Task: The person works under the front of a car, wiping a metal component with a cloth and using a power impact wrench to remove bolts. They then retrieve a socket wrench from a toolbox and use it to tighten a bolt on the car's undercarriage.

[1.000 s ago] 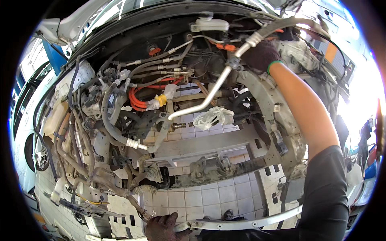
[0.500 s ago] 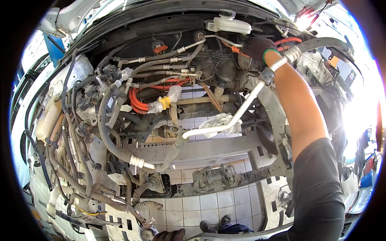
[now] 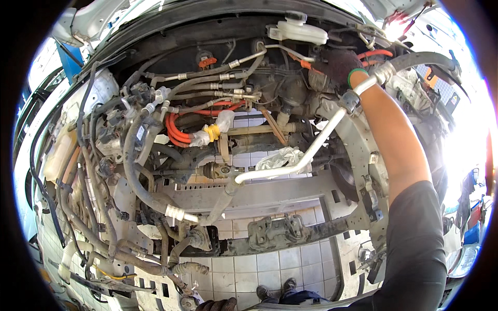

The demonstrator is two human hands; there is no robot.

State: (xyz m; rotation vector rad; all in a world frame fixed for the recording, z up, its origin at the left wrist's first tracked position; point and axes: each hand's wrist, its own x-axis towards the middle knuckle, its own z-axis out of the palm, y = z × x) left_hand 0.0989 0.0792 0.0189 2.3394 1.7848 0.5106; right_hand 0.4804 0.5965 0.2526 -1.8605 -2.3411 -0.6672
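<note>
My right hand [image 3: 335, 66], in a dark glove with a green cuff, reaches far into the engine bay below the white fluid reservoir [image 3: 302, 33]. An orange-sleeved cable [image 3: 303, 63] and a ribbed grey sleeve [image 3: 317, 80] lie beside it. Its fingers merge with the dark parts, so their grip is hidden. A pale metal pipe [image 3: 322, 136] with a dark hose crosses over my right wrist. At the bottom edge my left hand [image 3: 218, 305], in a dark glove, shows only in part; its fingers are curled together, and what is under them cannot be seen.
Thick hoses and wiring [image 3: 98, 207] crowd the left. Orange cables [image 3: 176, 129] end in yellow tape and clear plastic wrap. A metal crossmember [image 3: 249, 193] spans the middle, with another bar [image 3: 275, 233] nearer. Tiled floor [image 3: 259, 269] shows below.
My right hand and forearm have shifted slightly to the right. The pipe and hose over the wrist sit a little farther right too. My left hand stays at the bottom edge.
</note>
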